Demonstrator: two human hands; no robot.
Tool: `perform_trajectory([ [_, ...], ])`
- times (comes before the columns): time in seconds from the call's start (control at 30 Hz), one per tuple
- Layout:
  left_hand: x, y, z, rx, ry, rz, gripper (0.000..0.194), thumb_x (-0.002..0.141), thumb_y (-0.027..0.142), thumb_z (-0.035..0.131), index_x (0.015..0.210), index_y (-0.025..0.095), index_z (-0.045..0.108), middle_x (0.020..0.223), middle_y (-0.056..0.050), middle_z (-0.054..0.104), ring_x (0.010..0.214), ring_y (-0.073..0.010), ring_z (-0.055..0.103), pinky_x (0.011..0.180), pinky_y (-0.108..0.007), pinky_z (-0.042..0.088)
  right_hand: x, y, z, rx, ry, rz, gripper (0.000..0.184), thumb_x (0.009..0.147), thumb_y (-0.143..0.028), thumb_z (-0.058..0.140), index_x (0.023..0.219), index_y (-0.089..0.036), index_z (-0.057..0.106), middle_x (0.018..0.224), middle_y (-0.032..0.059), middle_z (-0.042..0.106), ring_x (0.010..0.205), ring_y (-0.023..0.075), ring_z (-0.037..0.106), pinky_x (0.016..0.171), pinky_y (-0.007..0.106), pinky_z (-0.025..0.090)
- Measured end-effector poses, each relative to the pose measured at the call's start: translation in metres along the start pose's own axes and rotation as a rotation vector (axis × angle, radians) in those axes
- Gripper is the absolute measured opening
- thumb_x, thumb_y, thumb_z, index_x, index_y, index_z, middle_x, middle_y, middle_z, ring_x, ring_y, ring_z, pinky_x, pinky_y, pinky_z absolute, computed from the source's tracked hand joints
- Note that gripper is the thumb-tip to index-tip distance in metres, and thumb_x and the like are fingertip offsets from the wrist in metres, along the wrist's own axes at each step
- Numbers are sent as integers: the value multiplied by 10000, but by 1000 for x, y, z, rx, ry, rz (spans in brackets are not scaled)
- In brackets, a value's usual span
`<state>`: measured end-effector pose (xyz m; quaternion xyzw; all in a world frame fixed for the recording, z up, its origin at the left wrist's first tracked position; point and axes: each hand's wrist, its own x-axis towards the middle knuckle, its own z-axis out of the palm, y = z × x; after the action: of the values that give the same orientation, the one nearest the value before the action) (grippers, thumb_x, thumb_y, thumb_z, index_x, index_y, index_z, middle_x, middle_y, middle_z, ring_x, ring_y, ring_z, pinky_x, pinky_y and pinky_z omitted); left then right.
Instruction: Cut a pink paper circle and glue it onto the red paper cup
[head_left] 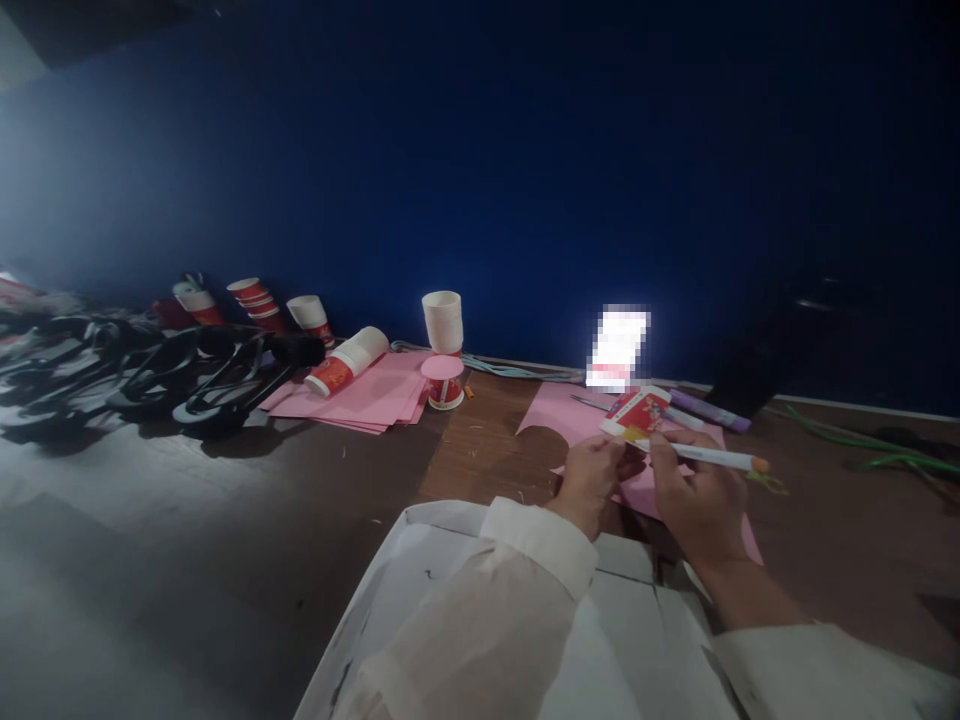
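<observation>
My right hand (697, 495) grips a white marker (716, 458) with an orange end pointing right. Close beside it, my left hand (589, 480) has its fingers pressed together near the marker's left end; what they pinch is hidden. A small yellow piece (637, 434) shows just above the fingertips. Directly beyond both hands is a red-and-white paper cup (641, 412), tilted in view; I cannot tell whether the left fingers touch it. Under the hands lies a cut pink paper sheet (555, 408). Thin yellow strands (769, 484) show to the right of my right hand.
A glowing phone (619, 345) leans at the back. A purple tube (709, 408) lies beside the pink sheet. Leftward are a cup topped with a pink disc (442, 367), stacked paper cups (444, 320), pink sheets (367, 400) and black strapped gear (217, 385). Green cords (847, 435) lie right.
</observation>
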<state>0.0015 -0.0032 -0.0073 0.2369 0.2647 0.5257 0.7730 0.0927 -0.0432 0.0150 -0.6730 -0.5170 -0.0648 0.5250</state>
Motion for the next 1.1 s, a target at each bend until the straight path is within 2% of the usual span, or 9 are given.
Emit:
perform_trajectory([
  [0.23, -4, 7, 4, 33, 41, -35, 273, 667, 297, 853, 733, 101, 675, 706, -57, 655, 677, -144, 634, 833, -346, 537, 1, -1, 0, 5, 52, -54, 316, 891, -467, 544, 905, -198, 710, 943, 107, 758, 826, 241, 692, 803, 375, 517],
  [0.4, -7, 9, 6, 16, 63, -54, 180, 719, 237, 792, 751, 109, 671, 721, -64, 666, 720, -161, 664, 827, -329, 543, -1, 0, 0, 17, 22, 4, 353, 880, -520, 554, 889, -202, 707, 831, 89, 735, 755, 249, 674, 732, 374, 504],
  [0.53, -10, 15, 6, -50, 88, -97, 62, 798, 153, 666, 815, 97, 684, 768, -83, 681, 719, -149, 664, 774, -291, 536, 0, -3, -3, 90, 87, 6, 360, 907, -528, 551, 892, -196, 688, 732, 66, 675, 739, 239, 656, 758, 375, 506],
  [0.7, -14, 22, 9, -137, 129, -155, 181, 879, 99, 524, 807, 83, 689, 748, -86, 672, 697, -123, 659, 701, -233, 525, 1, -7, -4, 131, 110, 5, 348, 921, -530, 546, 864, -209, 666, 717, 47, 647, 694, 224, 636, 722, 370, 506],
  [0.9, -12, 22, 10, -157, 115, -157, 210, 901, 117, 523, 808, 79, 707, 743, -92, 681, 690, -126, 660, 687, -226, 529, -1, -2, 0, 67, 74, -46, 322, 914, -479, 561, 919, -188, 697, 707, 47, 656, 750, 233, 658, 767, 371, 508],
  [1.1, -13, 23, 13, -161, 138, -166, 212, 906, 76, 499, 828, 58, 695, 713, -84, 671, 649, -114, 658, 661, -210, 527, 0, -2, -1, 52, 69, -63, 334, 916, -481, 553, 914, -187, 712, 742, 54, 681, 738, 213, 651, 739, 346, 507],
])
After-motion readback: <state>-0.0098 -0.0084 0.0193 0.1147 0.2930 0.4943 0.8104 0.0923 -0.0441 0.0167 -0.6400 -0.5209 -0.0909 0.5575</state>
